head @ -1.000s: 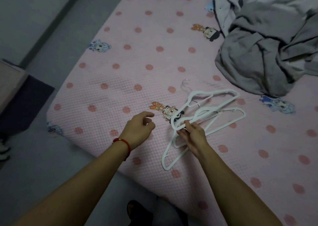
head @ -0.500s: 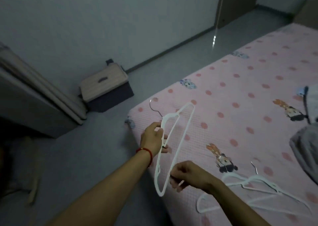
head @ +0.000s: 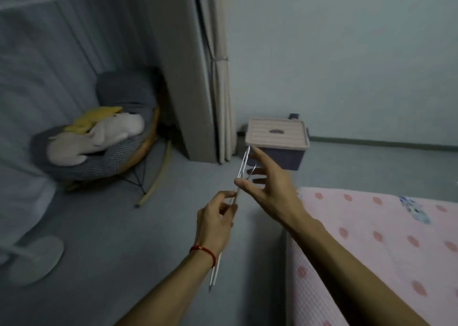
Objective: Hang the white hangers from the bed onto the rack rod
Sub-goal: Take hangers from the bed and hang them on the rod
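Far to the left of both hands, a grey striped chair (head: 128, 137) holds a pale plush toy (head: 99, 134). The left hand (head: 215, 221), a red cord (head: 204, 250) at its wrist, pinches a white hanger (head: 243, 165) between thumb and fingertips. The hanger is thin, seen almost edge-on, upright, its lower end showing below the wrist. Just right, the right hand (head: 270, 186) is spread with fingers straight, the thumb touching the hanger. Beyond it sits a lidded storage box (head: 277, 137); right of the forearm lies the pink dotted bed (head: 371, 239).
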Tool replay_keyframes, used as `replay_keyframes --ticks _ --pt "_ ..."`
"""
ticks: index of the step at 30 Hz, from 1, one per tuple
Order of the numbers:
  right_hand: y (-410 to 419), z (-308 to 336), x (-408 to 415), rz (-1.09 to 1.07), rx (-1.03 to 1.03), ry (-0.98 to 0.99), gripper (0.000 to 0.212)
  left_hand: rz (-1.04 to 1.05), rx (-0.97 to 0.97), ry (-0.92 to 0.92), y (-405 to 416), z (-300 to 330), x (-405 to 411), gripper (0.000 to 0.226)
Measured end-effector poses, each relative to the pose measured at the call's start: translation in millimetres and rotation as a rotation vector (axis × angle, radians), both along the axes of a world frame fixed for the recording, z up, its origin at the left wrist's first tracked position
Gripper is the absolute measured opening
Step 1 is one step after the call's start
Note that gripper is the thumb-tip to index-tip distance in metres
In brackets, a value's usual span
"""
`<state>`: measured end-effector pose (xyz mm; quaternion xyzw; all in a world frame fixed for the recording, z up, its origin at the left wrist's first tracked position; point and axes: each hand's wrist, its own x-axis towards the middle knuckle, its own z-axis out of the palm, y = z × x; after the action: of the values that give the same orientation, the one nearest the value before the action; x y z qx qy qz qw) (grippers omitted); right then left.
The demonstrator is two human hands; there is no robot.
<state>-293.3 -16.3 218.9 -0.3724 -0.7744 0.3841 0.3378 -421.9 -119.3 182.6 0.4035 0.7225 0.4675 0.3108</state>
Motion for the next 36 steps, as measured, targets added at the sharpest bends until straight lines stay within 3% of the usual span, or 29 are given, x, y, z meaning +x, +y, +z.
replay_keyframes --ticks 8,13,16,20,24,28,33,36 --pt "-90.7 21.7 -175.3 0.4 0.063 -0.06 0.069 0.31 0.119 -0.087 -129.1 -2.3 -145.8 0.027" --pt "-150.2 31.8 -268.2 0.6 0.111 -0.149 0.074 0.426 0.159 -0.116 -206.2 -6.3 -222.9 0.027" --pt "-187.8 35.7 -315.5 0.68 0.048 -0.091 0.081 0.502 0.182 -0.139 -250.2 -9.4 -261.1 0.025" --pt "-232.4 15.1 -366.5 0.589 -0.208 0.09 0.046 0.612 0.203 -0.203 -306.9 -15.7 -306.8 0.026" --pt "-271.8 -20.8 -411.3 0.652 -0.222 -0.214 0.032 0.755 0.186 -0.263 -351.1 -19.2 -348.4 0.025" --pt "-312.5 -36.0 -450.2 0.852 -0.23 -0.338 0.037 0.894 0.155 -0.261 -383.9 -16.1 -377.9 0.023" --pt "-347.9 -2.1 -521.5 1.069 -0.167 -0.047 0.066 1.068 0.136 -0.156 -422.7 3.7 -394.8 0.023" --pt "-369.8 19.5 -563.4 1.234 -0.079 0.009 0.072 1.143 0.131 -0.103 -441.4 14.9 -400.8 0.032"
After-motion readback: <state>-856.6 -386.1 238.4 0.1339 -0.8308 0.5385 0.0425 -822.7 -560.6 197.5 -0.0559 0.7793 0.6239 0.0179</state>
